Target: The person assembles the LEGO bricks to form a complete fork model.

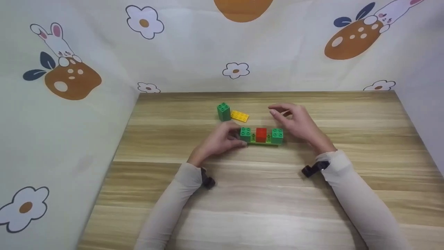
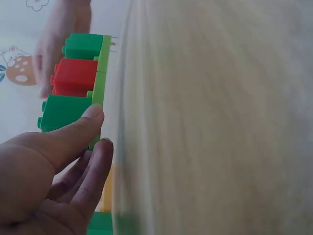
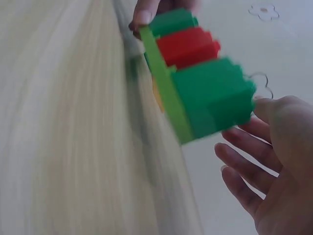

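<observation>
The biggest thing is the pale wall sheet (image 1: 194, 52), with bunnies, orange fruit and flowers on it. It goes up behind the brick row (image 1: 261, 135) and along both sides. Next is the wooden table (image 1: 249, 208), with light and dark stripes, which spreads out all around the brick row.

Two long beige sleeves come in from the person's side of the brick row: the left sleeve (image 1: 173, 201) to the left of it and the right sleeve (image 1: 360, 194) to the right.

The left hand (image 1: 222, 139) is at the left end of the brick row and pinches it with thumb and fingers. The right hand (image 1: 296, 121) holds nothing. Its fingers are loose and a little bent, near the right end of the brick row but apart from it.

The brick row is between the hands. I cannot tell if its underside touches the table. Black wrist gadgets (image 1: 208, 180) sit at the sleeve ends, closer to the person than the brick row.

A tall green brick (image 1: 223, 111) stands upright behind the left end of the brick row. Just beside it, a flat yellow brick (image 1: 239, 116) lies with its bumps up.

Smallest are the brick row's own blocks, on a thin lime-green base (image 2: 100, 81): a green block (image 1: 245, 134) at each end and a red block (image 2: 76, 77) between, with gaps.
</observation>
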A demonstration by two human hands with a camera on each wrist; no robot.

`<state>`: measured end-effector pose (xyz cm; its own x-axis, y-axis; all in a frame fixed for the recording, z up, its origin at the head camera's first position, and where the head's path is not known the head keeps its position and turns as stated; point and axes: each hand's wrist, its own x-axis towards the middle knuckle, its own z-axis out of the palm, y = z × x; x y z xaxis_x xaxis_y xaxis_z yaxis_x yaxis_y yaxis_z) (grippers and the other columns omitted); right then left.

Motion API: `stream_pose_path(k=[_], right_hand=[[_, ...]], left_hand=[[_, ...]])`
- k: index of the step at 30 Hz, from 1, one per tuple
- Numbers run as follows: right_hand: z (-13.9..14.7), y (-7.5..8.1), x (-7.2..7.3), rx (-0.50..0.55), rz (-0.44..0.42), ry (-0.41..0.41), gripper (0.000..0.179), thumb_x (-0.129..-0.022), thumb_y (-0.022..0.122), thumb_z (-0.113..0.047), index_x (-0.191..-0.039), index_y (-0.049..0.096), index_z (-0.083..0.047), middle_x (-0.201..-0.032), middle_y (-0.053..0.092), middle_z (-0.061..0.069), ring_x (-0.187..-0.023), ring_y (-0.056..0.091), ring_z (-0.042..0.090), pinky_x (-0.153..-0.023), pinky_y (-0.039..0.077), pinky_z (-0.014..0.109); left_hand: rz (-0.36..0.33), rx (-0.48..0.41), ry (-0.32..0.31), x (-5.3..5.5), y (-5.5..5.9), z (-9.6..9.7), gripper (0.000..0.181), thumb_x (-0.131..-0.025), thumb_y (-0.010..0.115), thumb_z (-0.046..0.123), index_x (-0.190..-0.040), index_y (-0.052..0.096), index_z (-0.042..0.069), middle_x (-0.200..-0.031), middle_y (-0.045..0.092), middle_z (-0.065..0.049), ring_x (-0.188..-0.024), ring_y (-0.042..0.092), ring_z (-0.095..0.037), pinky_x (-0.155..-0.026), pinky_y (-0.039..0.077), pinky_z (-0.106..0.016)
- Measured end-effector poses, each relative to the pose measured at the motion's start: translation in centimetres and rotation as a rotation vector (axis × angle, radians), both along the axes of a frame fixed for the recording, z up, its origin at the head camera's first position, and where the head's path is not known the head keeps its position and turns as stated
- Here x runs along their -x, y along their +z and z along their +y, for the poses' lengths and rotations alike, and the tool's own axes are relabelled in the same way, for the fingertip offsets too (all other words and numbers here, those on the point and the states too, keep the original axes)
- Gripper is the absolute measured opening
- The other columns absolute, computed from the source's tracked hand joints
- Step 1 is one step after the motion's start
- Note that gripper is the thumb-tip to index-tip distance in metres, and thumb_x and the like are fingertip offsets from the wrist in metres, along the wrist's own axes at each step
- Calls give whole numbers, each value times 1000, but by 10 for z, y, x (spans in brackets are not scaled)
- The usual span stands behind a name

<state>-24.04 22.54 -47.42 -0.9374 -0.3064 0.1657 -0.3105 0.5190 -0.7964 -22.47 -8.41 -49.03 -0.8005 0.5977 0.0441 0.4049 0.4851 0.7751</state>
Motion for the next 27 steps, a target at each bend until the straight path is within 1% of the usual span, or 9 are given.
stream_pose_path(k=[5,8,10,12,15,17,20,23,27], right_hand=[[8,-13,8,-3,-20,-15,40,-110,66,-38,-137,74,-11,-130,79,8,-113,73,24,-100,57,34],[7,-20,9,3,-56,-5,34,-106,72,-21,-137,73,-8,-129,79,11,-115,74,27,-97,57,29],[4,-23,10,8,-78,8,36,-102,75,-12,-137,73,-7,-129,78,12,-116,74,29,-97,58,32],[-1,-26,11,12,-83,28,43,-95,77,-3,-137,73,-7,-130,78,13,-119,73,30,-102,58,38],[-8,-30,12,6,-44,71,49,-90,79,2,-137,72,-5,-135,76,15,-125,71,34,-110,55,49],[-14,-32,13,19,-21,103,53,-86,79,6,-138,71,-4,-137,74,16,-128,69,35,-116,52,52],[-23,-34,14,58,-7,130,54,-85,82,3,-138,71,-4,-138,74,16,-130,68,35,-119,49,53],[-33,-36,16,108,7,155,50,-86,84,0,-135,72,-3,-134,75,17,-129,69,36,-118,49,54],[-45,-34,17,105,33,166,50,-87,86,-5,-135,71,0,-137,72,23,-132,65,44,-120,46,60]], left_hand=[[-3,-33,40,-1,12,-2,33,-91,88,13,-122,77,8,-118,71,-7,-105,73,-17,-96,63,-28],[-4,-57,72,-3,21,-4,30,-92,88,11,-119,76,5,-117,69,-9,-106,73,-19,-96,63,-29],[-11,-71,90,-4,27,-5,30,-92,88,12,-118,75,4,-117,68,-10,-106,73,-20,-96,64,-29],[-21,-76,104,-5,31,-6,30,-92,88,12,-118,74,4,-118,67,-9,-107,73,-20,-96,64,-28],[-37,-82,113,-7,38,-8,32,-92,88,11,-121,74,5,-119,67,-9,-108,72,-19,-95,63,-27],[-38,-87,114,-8,41,-9,34,-92,87,10,-122,74,4,-120,67,-9,-109,72,-20,-96,63,-26],[-30,-99,111,-9,46,-11,35,-92,87,8,-124,74,3,-120,67,-10,-109,72,-21,-95,63,-26],[-16,-113,114,-9,50,-13,36,-93,86,8,-125,73,2,-120,67,-10,-109,73,-21,-95,63,-25],[-2,-134,123,-11,57,-17,36,-92,86,7,-126,74,3,-118,68,-9,-108,73,-20,-94,64,-25]])
